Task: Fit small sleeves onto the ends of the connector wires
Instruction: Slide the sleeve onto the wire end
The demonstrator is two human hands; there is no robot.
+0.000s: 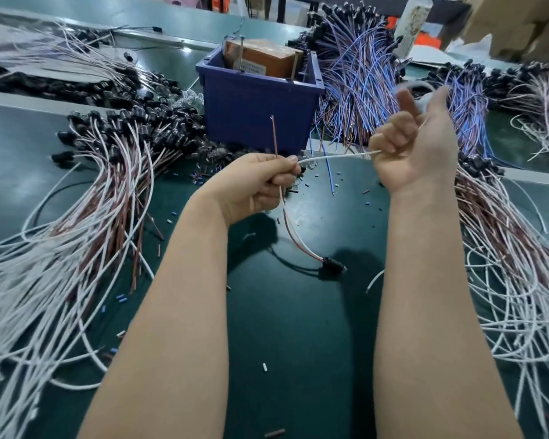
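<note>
- Head view, left hand (255, 182): raised over the table, fingers curled tight round two wires of one lead where they cross through the fist.
- Brown wire (274, 137): stands nearly upright out of the left fist, free tip uppermost, in front of the blue bin.
- White wire (333, 157): runs sideways from the left fist across the gap to the right hand, slightly bowed.
- Right hand (415, 147): palm turned toward the camera, lower fingers curled and pinching the far end of the white wire, one finger sticking up clear of it. Whether a sleeve sits on that end cannot be told; the fingers cover it.
- Black connector (332, 265): at the lower end of both wires, below and between the forearms, low over the green mat (298, 327); contact with the mat cannot be told.
- Loose sleeves (264, 367): small white, blue and dark pieces scattered over the mat near the arms.
- Blue bin (257, 103): behind the hands, holding a brown box (263, 58).
- Left pile (76, 236): white and brown leads with black connectors, fanned across the left of the mat.
- Blue-wire pile (362, 90): just right of the bin, behind the right hand.
- Right pile (504, 248): white and brown leads beside the right forearm.
</note>
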